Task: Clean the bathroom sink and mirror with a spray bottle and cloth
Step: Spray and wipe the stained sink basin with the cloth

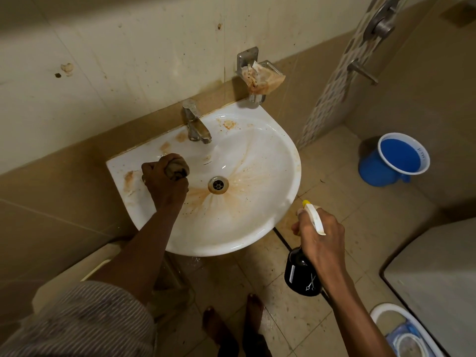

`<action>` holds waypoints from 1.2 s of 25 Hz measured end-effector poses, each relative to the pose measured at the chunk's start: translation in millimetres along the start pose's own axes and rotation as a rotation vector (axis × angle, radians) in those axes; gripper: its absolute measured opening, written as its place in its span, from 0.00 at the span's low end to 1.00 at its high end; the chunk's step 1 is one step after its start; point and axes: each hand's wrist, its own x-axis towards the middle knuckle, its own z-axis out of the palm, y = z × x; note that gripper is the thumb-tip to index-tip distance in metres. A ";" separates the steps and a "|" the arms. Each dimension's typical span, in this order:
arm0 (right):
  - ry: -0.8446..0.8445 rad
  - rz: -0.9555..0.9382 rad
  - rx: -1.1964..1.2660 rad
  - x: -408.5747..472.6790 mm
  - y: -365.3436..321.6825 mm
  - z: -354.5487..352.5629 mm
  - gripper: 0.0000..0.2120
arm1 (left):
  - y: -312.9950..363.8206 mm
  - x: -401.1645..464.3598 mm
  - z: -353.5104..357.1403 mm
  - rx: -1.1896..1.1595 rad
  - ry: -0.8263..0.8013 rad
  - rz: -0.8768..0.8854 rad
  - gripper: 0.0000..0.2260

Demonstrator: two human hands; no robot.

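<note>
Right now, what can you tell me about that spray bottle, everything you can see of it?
The spray bottle has a dark, glossy, rounded body with a small white scissors mark and a pale label strip. Its white trigger head looks grimy and ends in a yellow nozzle tip pointing toward the sink. The right hand wraps round its neck and trigger, holding it tilted in the air beside the basin's front right edge, above the tiled floor. How full it is cannot be seen.

Tap (196,124) behind drain (218,185) in sink (270,222); bucket (371,173) right, on floor (342,210).
</note>
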 end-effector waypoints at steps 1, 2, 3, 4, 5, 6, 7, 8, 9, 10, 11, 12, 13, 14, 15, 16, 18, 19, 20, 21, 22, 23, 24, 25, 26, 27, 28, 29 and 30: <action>-0.011 -0.017 -0.008 -3.0 1.4 1.6 0.13 | 0.0 -0.1 -1.0 0.002 0.003 -0.002 0.29; -0.015 -0.036 -0.008 -5.4 1.0 3.6 0.13 | -1.3 0.3 -2.3 0.001 0.008 -0.001 0.29; -0.011 -0.050 0.004 -6.0 -1.1 6.1 0.14 | -2.4 0.8 -3.9 0.006 0.013 0.005 0.28; -0.002 -0.064 0.020 -4.4 -4.7 8.6 0.14 | -4.3 1.4 -5.6 0.013 0.019 0.014 0.28; 0.002 -0.084 0.028 -0.4 -9.8 11.3 0.14 | -5.7 1.4 -7.7 0.020 0.023 0.020 0.28; -0.006 -0.108 0.029 4.8 -16.4 14.1 0.14 | -6.6 1.6 -10.2 0.024 0.029 0.018 0.28; -0.027 -0.128 0.031 10.5 -23.9 16.1 0.13 | -7.3 1.4 -12.3 0.023 0.033 0.012 0.27; -0.056 -0.142 0.044 15.4 -31.7 17.4 0.12 | -8.3 1.3 -14.3 0.023 0.039 0.008 0.27; -0.091 -0.154 0.063 18.7 -38.9 18.9 0.11 | -9.8 1.4 -16.4 0.029 0.045 0.013 0.27; -0.128 -0.172 0.082 19.6 -45.9 20.0 0.11 | -12.7 2.0 -18.6 0.041 0.056 0.026 0.27; -0.162 -0.198 0.083 19.4 -50.7 21.2 0.11 | -13.6 1.7 -21.5 0.051 0.067 0.038 0.27; -0.194 -0.224 0.074 18.5 -53.7 22.7 0.10 | -14.6 1.6 -24.2 0.053 0.076 0.043 0.27; -0.215 -0.239 0.063 17.0 -54.8 24.2 0.10 | -14.7 1.1 -26.8 0.047 0.081 0.042 0.26; -0.218 -0.239 0.064 15.2 -54.8 25.7 0.10 | -13.9 -0.3 -29.6 0.038 0.084 0.039 0.26; -0.203 -0.228 0.078 13.2 -54.1 26.6 0.10 | -13.1 -1.6 -31.7 0.029 0.087 0.043 0.25; -0.173 -0.216 0.100 11.2 -52.5 27.8 0.10 | -12.8 -2.6 -33.8 0.031 0.091 0.050 0.25; -0.087 -0.220 0.136 6.9 -47.0 28.5 0.10 | -13.7 -2.0 -35.8 0.038 0.099 0.047 0.26; -0.046 -0.227 0.144 4.4 -42.7 28.9 0.11 | -14.7 -0.9 -35.7 0.031 0.099 0.035 0.26; -0.013 -0.221 0.145 2.0 -37.7 28.9 0.12 | -16.8 -0.3 -35.2 0.031 0.095 0.024 0.26; 0.013 -0.201 0.142 -0.3 -32.6 28.8 0.12 | -16.3 -1.2 -35.5 0.038 0.093 0.023 0.26; 0.035 -0.186 0.125 -2.4 -26.6 27.8 0.12 | -14.3 -3.1 -36.0 0.044 0.090 0.031 0.25; 0.051 -0.185 0.096 -4.6 -19.8 26.5 0.12 | -13.0 -4.2 -36.1 0.043 0.087 0.038 0.25; 0.052 -0.188 0.066 -6.8 -13.7 25.2 0.12 | -12.7 -4.6 -36.8 0.037 0.087 0.038 0.24; 0.033 -0.177 0.049 -8.5 -9.7 23.7 0.12 | -12.0 -4.8 -37.7 0.029 0.091 0.022 0.24; -0.005 -0.144 0.049 -8.7 -9.9 22.7 0.12 | -12.8 -4.7 -38.9 0.012 0.091 0.014 0.24; -0.051 -0.108 0.056 -7.3 -14.2 22.0 0.11 | -12.1 -5.3 -40.0 -0.001 0.093 0.013 0.25; -0.100 -0.097 0.060 -3.8 -22.1 23.0 0.11 | -11.1 -6.7 -40.8 -0.011 0.089 0.012 0.25; -0.146 -0.116 0.064 2.6 -33.5 26.3 0.11 | -9.4 -8.3 -41.8 -0.013 0.079 0.008 0.25; -0.187 -0.143 0.074 11.4 -47.3 30.6 0.11 | -8.8 -10.4 -42.5 -0.004 0.069 -0.006 0.25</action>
